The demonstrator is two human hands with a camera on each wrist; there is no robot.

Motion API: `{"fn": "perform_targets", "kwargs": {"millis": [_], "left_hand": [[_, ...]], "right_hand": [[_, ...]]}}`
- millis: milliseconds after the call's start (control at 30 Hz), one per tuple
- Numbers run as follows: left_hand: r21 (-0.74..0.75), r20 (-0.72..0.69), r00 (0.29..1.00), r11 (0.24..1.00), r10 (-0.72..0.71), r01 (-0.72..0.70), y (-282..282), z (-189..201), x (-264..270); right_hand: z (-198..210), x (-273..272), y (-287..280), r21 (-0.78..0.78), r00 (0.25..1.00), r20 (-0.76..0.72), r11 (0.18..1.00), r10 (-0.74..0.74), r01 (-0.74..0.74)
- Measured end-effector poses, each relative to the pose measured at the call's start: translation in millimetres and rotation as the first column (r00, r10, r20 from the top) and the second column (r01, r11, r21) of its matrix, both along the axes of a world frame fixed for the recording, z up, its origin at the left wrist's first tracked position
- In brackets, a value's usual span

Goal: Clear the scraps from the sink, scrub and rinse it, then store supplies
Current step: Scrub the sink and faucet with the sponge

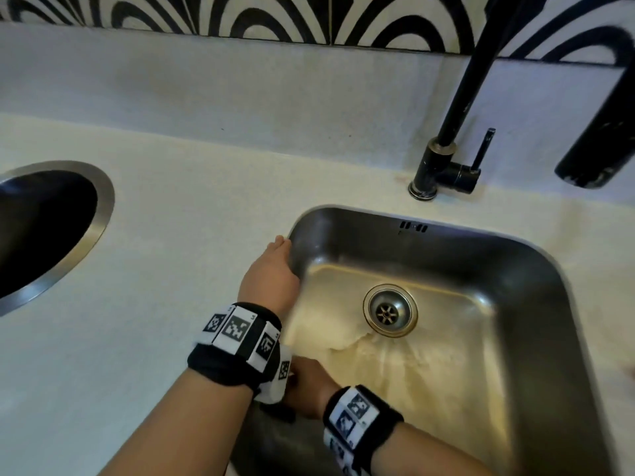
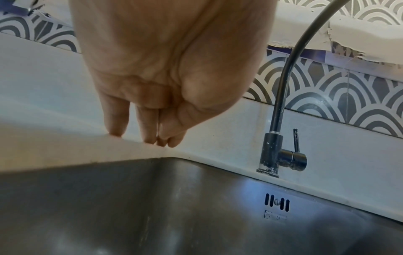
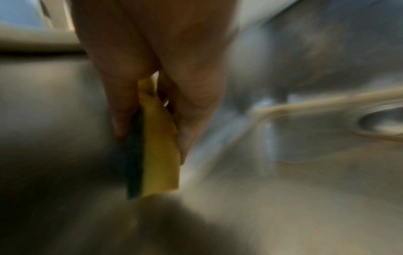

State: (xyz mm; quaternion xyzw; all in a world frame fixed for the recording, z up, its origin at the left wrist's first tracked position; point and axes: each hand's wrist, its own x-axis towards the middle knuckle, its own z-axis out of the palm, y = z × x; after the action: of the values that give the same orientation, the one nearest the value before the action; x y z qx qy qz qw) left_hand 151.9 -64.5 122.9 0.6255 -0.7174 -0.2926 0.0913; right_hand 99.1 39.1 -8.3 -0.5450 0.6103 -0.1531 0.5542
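Holding sponge [image 3: 152,146] in sink [image 1: 567,304] (steel), right hand [image 3: 152,69]

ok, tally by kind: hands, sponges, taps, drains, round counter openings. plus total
Hands: 2, left hand and right hand
Sponges: 1, sponge
Taps: 1, tap
Drains: 1, drain
Round counter openings: 1, opening
Total: 6

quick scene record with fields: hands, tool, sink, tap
left hand: fingers straight, resting on the counter at the sink's left rim
right hand: grips the sponge inside the sink
sponge: yellow with a dark scrub side
sink: steel, pale film on the floor around the drain
tap: black, no water visible
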Motion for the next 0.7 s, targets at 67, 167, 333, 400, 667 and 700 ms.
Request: {"fn": "perform_targets", "kwargs": {"millis": [67, 167, 333, 400, 667, 700], "left_hand": [[-0.010, 0.021, 1.000, 1.000, 0.015, -0.014, -2.1, 0.0, 4.2], [-0.002, 0.072, 0.997, 1.000, 0.016, -0.016, -5.7, -2.0, 6.3], [-0.014, 0.146, 0.989, 1.000, -0.007, 0.009, -13.8, -10.2, 3.3], [-0.058, 0.168, 0.985, 0.998, -0.027, 0.037, -17.3, -18.4, 1.9], [-0.121, 0.185, 0.981, 0.990, -0.054, 0.078, -24.2, -24.6, 4.6], [-0.128, 0.182, 0.982, 0.988, -0.058, 0.082, -24.1, -25.4, 5.7]], "right_hand": [[2.3, -31.5, -16.9, 0.003, 0.899, 0.063, 0.901, -0.433, 0.434], [1.4, -93.9, -52.0, -0.198, 0.470, 0.000, 0.460, -0.883, 0.865], [-9.9, -136.0, -97.6, -0.283, 0.206, 0.004, 0.196, -0.979, 0.939], [-20.2, -138.5, -113.3, -0.288, 0.220, -0.023, 0.217, -0.975, 0.933], [-47.9, -101.8, -157.4, -0.287, 0.593, -0.198, 0.624, -0.781, 0.726], [-50.2, -94.5, -162.8, -0.284, 0.670, -0.219, 0.703, -0.709, 0.652]]}}
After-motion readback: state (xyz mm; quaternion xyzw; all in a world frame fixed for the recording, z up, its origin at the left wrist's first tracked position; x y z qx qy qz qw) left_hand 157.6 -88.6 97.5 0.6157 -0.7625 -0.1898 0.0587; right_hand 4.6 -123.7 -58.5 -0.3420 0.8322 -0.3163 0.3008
